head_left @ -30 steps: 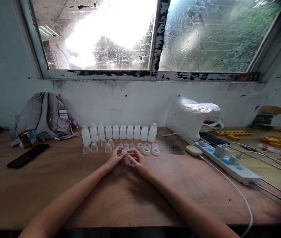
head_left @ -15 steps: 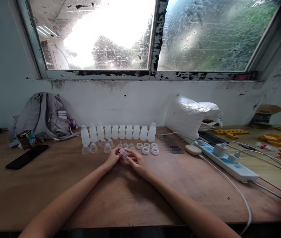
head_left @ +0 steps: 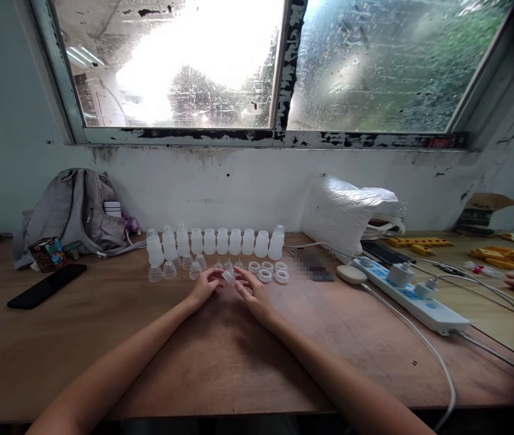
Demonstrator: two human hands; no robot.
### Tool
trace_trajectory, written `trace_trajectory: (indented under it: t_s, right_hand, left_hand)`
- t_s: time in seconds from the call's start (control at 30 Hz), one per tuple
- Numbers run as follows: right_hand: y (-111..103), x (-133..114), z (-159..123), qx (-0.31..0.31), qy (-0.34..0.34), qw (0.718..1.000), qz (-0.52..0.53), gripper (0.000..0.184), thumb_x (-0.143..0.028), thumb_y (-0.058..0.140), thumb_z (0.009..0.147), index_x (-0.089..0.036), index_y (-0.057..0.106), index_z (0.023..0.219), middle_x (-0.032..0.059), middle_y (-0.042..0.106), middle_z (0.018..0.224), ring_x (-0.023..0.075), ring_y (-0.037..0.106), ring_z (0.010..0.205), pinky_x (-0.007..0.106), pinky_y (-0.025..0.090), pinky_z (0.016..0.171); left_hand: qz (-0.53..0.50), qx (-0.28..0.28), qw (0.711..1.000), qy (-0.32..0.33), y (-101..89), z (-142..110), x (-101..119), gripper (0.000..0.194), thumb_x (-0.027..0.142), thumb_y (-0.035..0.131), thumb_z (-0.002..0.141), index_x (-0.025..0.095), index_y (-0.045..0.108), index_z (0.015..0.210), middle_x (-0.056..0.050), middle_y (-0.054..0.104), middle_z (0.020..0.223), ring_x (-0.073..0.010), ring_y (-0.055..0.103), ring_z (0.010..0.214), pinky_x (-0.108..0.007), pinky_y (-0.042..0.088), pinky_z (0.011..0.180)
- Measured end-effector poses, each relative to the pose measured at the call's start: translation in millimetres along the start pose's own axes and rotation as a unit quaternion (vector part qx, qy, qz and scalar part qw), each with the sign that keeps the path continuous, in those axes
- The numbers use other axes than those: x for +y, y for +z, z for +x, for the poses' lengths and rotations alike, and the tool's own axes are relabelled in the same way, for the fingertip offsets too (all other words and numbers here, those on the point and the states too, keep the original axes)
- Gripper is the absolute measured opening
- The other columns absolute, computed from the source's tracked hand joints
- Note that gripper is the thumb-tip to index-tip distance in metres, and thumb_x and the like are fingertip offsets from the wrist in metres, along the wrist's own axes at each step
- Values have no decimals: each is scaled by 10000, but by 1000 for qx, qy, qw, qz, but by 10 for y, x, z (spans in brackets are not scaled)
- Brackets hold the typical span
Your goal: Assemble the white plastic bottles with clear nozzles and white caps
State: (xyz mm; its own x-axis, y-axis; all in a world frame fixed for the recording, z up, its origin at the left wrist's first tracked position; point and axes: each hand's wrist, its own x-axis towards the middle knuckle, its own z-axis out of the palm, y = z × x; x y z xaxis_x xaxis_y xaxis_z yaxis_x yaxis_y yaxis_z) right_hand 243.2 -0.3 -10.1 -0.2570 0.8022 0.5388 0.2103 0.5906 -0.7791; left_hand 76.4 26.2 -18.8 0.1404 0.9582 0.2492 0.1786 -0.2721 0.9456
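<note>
The clear piece (head_left: 228,277) between my hands has tipped over: a second ago it lay nearly flat in my fingers with its rim up, and now it stands steeply slanted, more of its side showing. My fingers have also drawn back a little from over it, so I judge that I'm turning it, with the work still on this one piece. My left hand (head_left: 205,289) is half curled, thumb and fingers seeming to pinch its left edge. My right hand (head_left: 256,297) is looser, fingers bent and somewhat spread, tips at its right side; whether they press or merely rest there, I can't tell. The piece is just above the table (head_left: 184,362), in front of the row of bottles (head_left: 222,242), between the domes (head_left: 196,272) and the rings (head_left: 281,280), which lie as they did.
</note>
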Motion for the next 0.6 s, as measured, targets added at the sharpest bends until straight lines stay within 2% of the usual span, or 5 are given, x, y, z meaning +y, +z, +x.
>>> trace_trajectory:
  t_s: [0.1, 0.17, 0.27, 0.33, 0.6]
  right_hand:
    - [-43, 25, 18, 34, 21, 999, -19, 354, -300, 450, 791, -199, 485, 1128, 91, 510, 1102, 167, 530, 895, 313, 470, 746]
    - [-60, 45, 24, 45, 40, 998, -34, 357, -306, 454, 785, -185, 488, 1119, 98, 511, 1082, 163, 536, 856, 306, 476, 715]
    - [-58, 68, 25, 53, 58, 996, -46, 357, -303, 458, 778, -185, 487, 1114, 95, 509, 1064, 154, 536, 815, 294, 480, 682]
    - [-46, 73, 22, 55, 60, 995, -50, 349, -297, 452, 779, -186, 491, 1108, 92, 510, 1055, 152, 534, 805, 290, 479, 675]
    - [-24, 80, -3, 26, 52, 997, -54, 345, -297, 456, 778, -181, 494, 1101, 94, 507, 1018, 149, 536, 780, 275, 484, 640]
  left_hand:
    - [176, 79, 979, 64, -188, 140, 124, 228, 144, 431, 686, 153, 563, 871, -60, 603, 848, -143, 571, 678, -244, 454, 565]
    - [320, 129, 934, 91, -359, 301, 264, 273, 154, 406, 720, 179, 555, 947, -60, 612, 866, -162, 574, 726, -278, 440, 671]
    - [494, 152, 856, 29, -603, 612, 468, 385, 216, 399, 754, 202, 457, 1134, -103, 579, 1021, -227, 561, 861, -309, 417, 705]
    - [561, 103, 820, -47, -722, 810, 541, 415, 246, 392, 766, 200, 411, 1178, -119, 587, 1009, -245, 553, 897, -314, 411, 709]
    - [568, 61, 816, -83, -839, 1114, 510, 265, 234, 374, 778, 161, 553, 959, -128, 617, 906, -217, 586, 769, -289, 419, 645]
